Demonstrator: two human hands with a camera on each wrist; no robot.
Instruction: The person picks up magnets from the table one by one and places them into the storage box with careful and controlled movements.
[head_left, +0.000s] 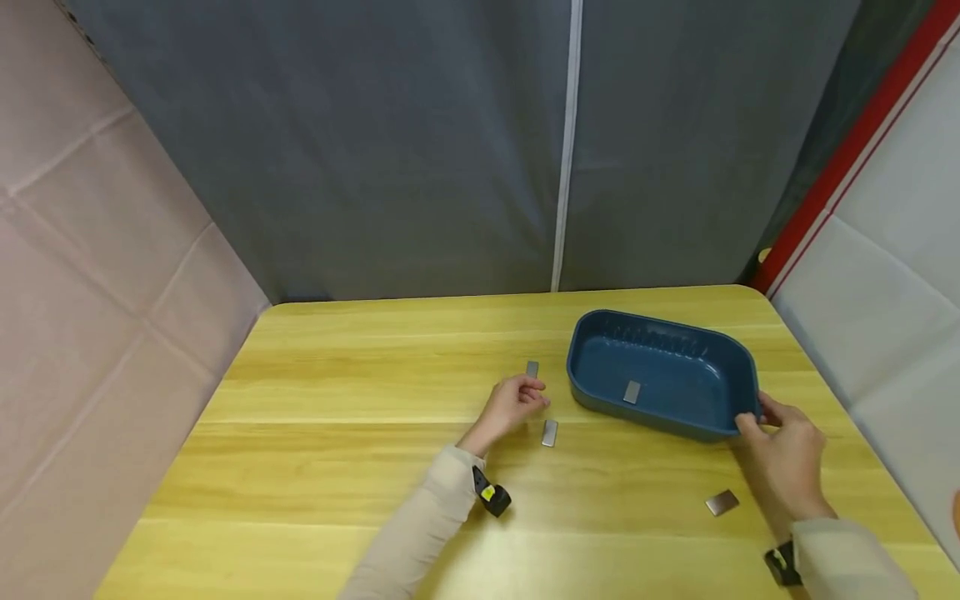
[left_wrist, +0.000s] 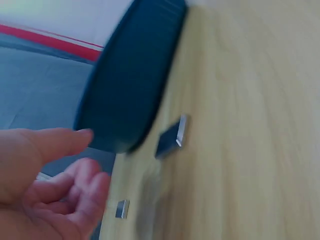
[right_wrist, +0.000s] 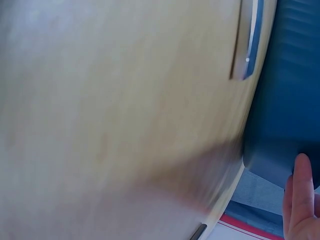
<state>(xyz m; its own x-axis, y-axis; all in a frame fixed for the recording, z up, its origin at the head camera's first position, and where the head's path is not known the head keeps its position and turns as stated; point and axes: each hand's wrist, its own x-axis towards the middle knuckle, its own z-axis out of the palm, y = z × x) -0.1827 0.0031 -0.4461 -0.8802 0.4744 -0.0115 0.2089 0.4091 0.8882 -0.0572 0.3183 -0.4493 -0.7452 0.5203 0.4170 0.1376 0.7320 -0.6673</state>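
Block (head_left: pixel 550 433) sits just near-right of my left hand (head_left: pixel 513 406), long axis near-far; fingers loosely curled, seemingly empty. My right hand (head_left: pixel 789 454) pinches bin (head_left: pixel 675 379).

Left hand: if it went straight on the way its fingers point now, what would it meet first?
Probably the blue tray, at its left end: in the head view the left hand's fingers point that way. Height is hard to judge, so it might pass over the rim.

Grey fabric (head_left: pixel 360 150) hangs behind a wood-grained table (head_left: pixel 300 467).
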